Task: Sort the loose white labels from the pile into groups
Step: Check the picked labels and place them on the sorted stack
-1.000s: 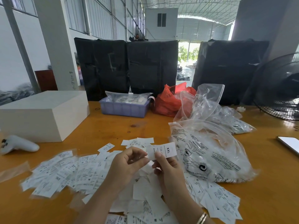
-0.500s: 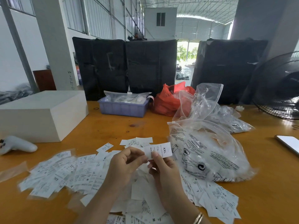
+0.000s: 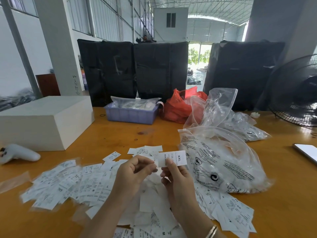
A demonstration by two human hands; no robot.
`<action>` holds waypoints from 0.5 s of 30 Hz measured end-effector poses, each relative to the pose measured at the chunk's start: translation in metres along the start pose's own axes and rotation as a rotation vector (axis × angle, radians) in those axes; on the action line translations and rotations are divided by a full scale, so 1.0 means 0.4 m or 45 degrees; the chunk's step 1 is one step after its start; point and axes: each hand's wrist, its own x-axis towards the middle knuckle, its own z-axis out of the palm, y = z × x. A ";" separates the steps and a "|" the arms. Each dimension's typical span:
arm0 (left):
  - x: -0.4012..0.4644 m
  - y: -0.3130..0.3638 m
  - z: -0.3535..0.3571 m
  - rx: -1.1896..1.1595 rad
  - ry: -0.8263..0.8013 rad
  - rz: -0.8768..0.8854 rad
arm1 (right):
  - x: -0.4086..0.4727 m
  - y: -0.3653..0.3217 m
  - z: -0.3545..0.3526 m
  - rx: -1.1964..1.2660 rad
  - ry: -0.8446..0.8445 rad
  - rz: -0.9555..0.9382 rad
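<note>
A white label printed "XXL" [image 3: 175,158] is held up above the table, pinched by my right hand [image 3: 178,179] at its lower edge. My left hand [image 3: 133,170] sits just left of it with fingers curled, its fingertips at the label's left end. Below both hands lies the loose pile of white labels [image 3: 151,208]. A spread of labels [image 3: 68,182] fans out to the left, another group [image 3: 231,212] lies at the right, and a few labels [image 3: 145,149] lie just beyond my hands.
On the orange wooden table [image 3: 106,134]: a clear printed plastic bag [image 3: 223,162] right of my hands, more clear bags [image 3: 231,117], a red bag [image 3: 180,107], a purple tray [image 3: 131,115], a white box [image 3: 44,121], a white controller [image 3: 18,152], a phone [image 3: 307,152]. A black fan [image 3: 298,93] stands far right.
Both hands hold the XXL label in much the same place; my left fingers have slipped slightly away from its left end. The view shifted a little.
</note>
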 end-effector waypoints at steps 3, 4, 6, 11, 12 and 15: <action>0.000 -0.002 0.000 0.026 0.006 0.008 | -0.003 0.007 -0.001 -0.046 -0.027 0.030; 0.000 -0.002 -0.001 0.028 0.010 0.006 | -0.005 0.009 -0.001 -0.066 -0.037 0.036; 0.001 -0.002 -0.002 0.029 0.017 0.005 | -0.008 0.011 0.001 -0.079 -0.034 0.030; 0.006 -0.009 0.000 0.035 0.036 0.008 | -0.007 0.002 0.004 -0.023 -0.031 0.023; 0.006 -0.010 0.000 0.036 0.037 0.008 | -0.007 0.000 0.004 -0.017 -0.029 0.029; 0.004 -0.008 0.001 0.029 0.050 0.003 | -0.006 -0.002 0.003 -0.011 -0.040 0.032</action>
